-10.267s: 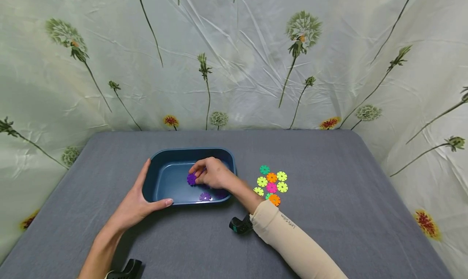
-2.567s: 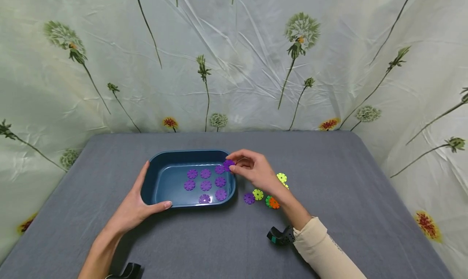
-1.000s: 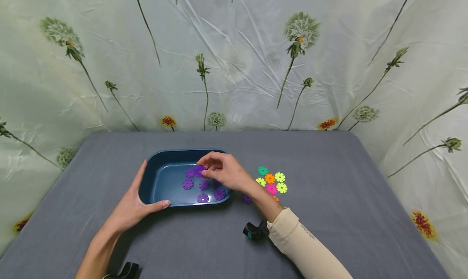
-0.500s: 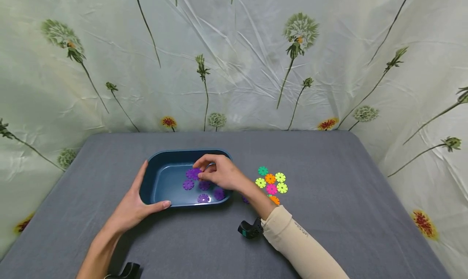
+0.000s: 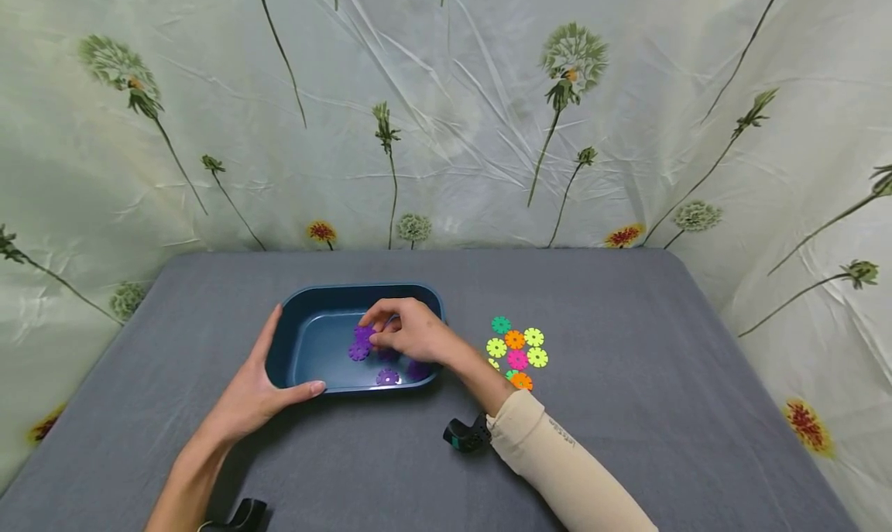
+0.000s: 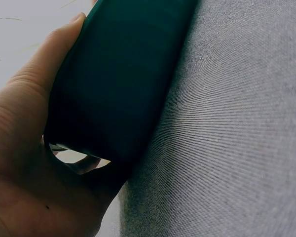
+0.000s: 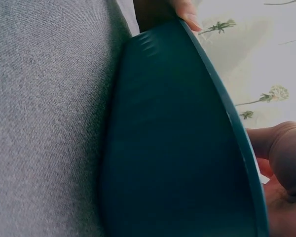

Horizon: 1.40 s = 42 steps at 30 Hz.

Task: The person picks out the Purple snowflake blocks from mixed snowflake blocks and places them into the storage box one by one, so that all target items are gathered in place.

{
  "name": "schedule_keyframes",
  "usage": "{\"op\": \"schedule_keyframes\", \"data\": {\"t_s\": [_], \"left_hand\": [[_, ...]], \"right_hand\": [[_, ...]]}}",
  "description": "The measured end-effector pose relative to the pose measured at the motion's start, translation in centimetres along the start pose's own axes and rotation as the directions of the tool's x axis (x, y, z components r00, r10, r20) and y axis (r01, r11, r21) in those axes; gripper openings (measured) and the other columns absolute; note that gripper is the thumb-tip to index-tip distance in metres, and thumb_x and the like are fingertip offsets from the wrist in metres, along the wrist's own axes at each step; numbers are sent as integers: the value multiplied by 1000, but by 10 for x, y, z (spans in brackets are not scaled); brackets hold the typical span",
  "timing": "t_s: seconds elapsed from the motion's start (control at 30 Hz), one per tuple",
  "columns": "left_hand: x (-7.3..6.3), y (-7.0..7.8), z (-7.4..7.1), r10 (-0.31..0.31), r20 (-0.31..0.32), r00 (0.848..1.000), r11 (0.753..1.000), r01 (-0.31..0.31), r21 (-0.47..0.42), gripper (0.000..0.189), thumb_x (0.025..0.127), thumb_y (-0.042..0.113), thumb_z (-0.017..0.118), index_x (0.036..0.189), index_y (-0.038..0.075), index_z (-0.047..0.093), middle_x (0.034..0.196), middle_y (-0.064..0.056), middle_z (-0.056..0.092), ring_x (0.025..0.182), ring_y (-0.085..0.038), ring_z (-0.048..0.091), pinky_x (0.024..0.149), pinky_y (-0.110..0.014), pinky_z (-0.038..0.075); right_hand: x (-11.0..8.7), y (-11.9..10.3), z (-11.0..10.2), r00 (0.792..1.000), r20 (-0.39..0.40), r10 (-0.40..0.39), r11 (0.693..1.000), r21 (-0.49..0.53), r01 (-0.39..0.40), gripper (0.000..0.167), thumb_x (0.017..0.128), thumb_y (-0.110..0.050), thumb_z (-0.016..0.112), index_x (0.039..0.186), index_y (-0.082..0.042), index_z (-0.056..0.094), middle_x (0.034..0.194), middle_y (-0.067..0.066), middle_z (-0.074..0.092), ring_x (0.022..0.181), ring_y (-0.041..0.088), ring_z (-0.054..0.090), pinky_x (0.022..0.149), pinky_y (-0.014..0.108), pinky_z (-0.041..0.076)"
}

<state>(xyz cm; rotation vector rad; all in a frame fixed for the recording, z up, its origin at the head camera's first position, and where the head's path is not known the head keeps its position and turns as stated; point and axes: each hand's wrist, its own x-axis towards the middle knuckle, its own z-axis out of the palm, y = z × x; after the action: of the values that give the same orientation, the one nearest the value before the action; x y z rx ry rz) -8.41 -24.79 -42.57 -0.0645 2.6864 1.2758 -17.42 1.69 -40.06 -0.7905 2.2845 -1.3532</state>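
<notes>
A blue plastic tub (image 5: 307, 338) stands on the table, with several purple notched plastic discs (image 5: 387, 376) on its floor. My left hand (image 5: 254, 396) grips the tub's left end, thumb along the near rim and fingers on the far side. In the left wrist view the thumb presses the tub's wall (image 6: 113, 84). Reaching inside over the right side, my right hand (image 5: 414, 332) pinches a purple disc (image 5: 364, 334) between thumb and fingers, close above the other discs. The palm and wrist hide some discs behind them. In the right wrist view the tub's wall covers the fingertips.
Right of the tub lies a loose cluster of discs: yellow ones (image 5: 537, 357), orange ones (image 5: 514, 339), a pink one (image 5: 517, 359) and a green one (image 5: 500, 325). My right forearm partly covers the cluster. A grey cloth (image 5: 627, 377) covers the table, and a flowered curtain (image 5: 474, 129) hangs behind.
Over ten seconds, more purple discs came into the tub. Lately my right hand brought another over the right rim, then moved left and slightly nearer. My left hand keeps its grip.
</notes>
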Motion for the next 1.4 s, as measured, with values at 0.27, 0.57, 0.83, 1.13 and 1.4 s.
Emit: {"op": "schedule_keyframes", "data": {"t_s": [0.27,0.57,0.83,1.13,1.4], "left_hand": [[0,1,0,3,-2,1000,1000,-3,-5,133,82,40,88,164,42,-17,175,-25,1,149,-61,21,108,-84,25],[0,1,0,15,-1,1000,1000,-15,-1,133,81,40,88,165,41,-16,175,-24,0,151,-62,18,109,-85,23],[-1,-1,0,22,-1,1000,1000,-22,-13,133,82,38,88,165,42,-15,175,-24,1,152,-60,19,108,-84,24],[0,1,-1,22,-1,1000,999,-22,-25,133,82,37,88,165,41,-15,176,-23,-1,152,-61,16,109,-85,22],[0,1,-1,18,-5,1000,1000,-18,-14,133,82,38,88,166,38,-15,175,-24,0,152,-61,18,109,-84,23]], "right_hand": [[6,0,7,998,36,49,995,-92,-45,19,97,-7,73,115,-12,77,93,1,69,75,6,60,67,17,47],[6,0,11,993,96,64,993,-106,-53,18,98,-6,71,113,-12,77,89,-3,66,76,7,58,69,17,46],[7,1,15,989,143,47,993,-117,-30,17,97,-2,70,111,-9,77,85,-2,66,75,5,56,69,16,45],[9,0,18,982,185,35,992,-122,-12,19,95,2,72,111,-6,77,91,8,73,75,2,58,69,15,47],[7,0,18,983,179,43,989,-145,-17,22,94,4,72,113,-6,76,98,10,74,80,3,61,72,14,50]]}}
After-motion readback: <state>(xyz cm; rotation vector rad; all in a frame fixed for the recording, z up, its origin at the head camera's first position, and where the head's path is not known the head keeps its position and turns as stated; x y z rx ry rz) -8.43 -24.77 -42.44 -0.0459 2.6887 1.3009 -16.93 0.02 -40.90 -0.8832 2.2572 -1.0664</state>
